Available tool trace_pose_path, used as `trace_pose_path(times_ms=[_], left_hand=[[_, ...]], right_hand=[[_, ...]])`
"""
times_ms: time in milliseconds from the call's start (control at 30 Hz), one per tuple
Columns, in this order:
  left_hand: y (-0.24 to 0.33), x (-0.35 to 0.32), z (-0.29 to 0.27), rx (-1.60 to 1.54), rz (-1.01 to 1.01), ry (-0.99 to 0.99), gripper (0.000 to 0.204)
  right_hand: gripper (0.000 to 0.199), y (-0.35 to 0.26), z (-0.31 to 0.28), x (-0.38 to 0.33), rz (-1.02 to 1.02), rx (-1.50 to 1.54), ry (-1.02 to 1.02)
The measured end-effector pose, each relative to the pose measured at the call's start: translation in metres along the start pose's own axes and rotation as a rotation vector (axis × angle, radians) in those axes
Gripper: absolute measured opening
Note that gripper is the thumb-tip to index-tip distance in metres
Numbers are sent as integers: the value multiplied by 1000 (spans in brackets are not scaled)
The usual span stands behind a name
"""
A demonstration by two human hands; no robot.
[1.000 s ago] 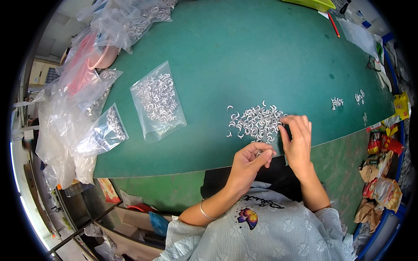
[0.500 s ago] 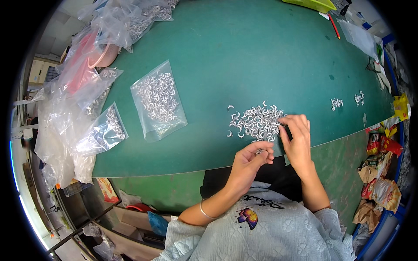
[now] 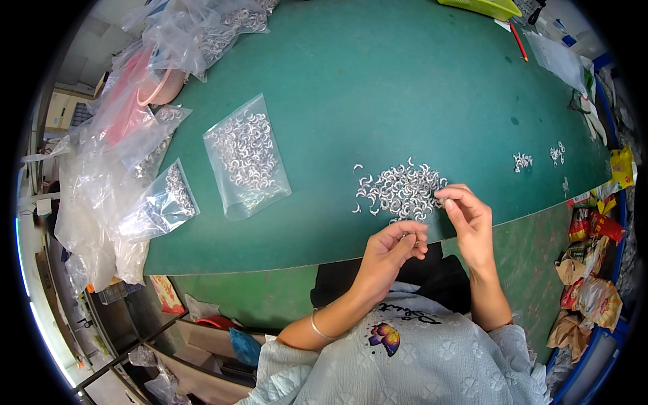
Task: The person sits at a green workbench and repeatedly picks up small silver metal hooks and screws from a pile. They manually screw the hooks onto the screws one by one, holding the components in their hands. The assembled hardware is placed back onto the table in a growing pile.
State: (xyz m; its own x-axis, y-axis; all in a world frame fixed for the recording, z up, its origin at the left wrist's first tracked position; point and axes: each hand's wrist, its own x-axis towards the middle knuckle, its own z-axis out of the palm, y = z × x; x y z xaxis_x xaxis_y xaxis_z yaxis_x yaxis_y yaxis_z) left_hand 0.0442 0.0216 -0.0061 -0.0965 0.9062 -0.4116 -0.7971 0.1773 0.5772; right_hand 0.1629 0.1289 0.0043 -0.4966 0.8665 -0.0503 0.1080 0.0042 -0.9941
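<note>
A pile of small silvery crescent-shaped metal pieces [image 3: 398, 189] lies on the green tabletop, in front of me. My left hand [image 3: 388, 253] is curled at the pile's near edge. Its fingers close around some of the metal pieces, mostly hidden, with a glint showing by the thumb. At the right edge of the pile, my right hand [image 3: 469, 219] pinches with thumb and forefinger. A small metal piece seems to sit between those fingertips, though its shape is hard to make out. A flat clear bag [image 3: 246, 155] filled with similar crescents lies to the left of the pile.
Two small clusters of metal pieces [image 3: 522, 160] lie at the right. Clear plastic bags [image 3: 101, 196] and a pink basket [image 3: 162, 88] crowd the left side. At the far right are a red pencil [image 3: 518, 42] and a yellow-green tray [image 3: 482, 7]. The table [image 3: 324, 88] ends just before me.
My right hand has drawn slightly right, away from the pile, and its thumb and forefinger have come closer together. My left hand has shifted only slightly and stays curled.
</note>
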Motion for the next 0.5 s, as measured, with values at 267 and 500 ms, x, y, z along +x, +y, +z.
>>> trace_pose_path(times_ms=[267,500], left_hand=[[6,-1,10,167,135,80,20],[6,3,8,280,293,-5,12]], right_hand=[[16,-10,8,-13,302,494,-172],[17,-6,-2,-12,488,699,-332]])
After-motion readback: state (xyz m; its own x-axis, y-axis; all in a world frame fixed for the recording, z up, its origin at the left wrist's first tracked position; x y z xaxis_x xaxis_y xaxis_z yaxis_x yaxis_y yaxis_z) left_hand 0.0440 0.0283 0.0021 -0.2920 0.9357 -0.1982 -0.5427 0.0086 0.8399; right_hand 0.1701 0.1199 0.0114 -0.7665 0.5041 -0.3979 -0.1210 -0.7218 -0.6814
